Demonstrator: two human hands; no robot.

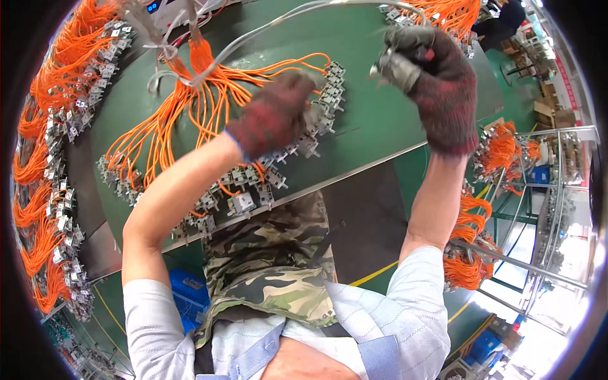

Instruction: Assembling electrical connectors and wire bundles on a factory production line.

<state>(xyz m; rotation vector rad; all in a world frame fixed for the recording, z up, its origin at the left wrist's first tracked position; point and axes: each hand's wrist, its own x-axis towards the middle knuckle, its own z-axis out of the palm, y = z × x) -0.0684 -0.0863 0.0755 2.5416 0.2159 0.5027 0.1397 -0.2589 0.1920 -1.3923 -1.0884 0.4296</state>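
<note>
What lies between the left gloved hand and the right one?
In the head view, going from left hand to right hand: metal connectors, then green tabletop.

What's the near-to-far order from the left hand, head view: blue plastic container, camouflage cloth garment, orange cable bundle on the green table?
1. Orange cable bundle: immediately beside the left hand.
2. Camouflage cloth garment: lower centre.
3. Blue plastic container: lower left, past the garment.
</note>
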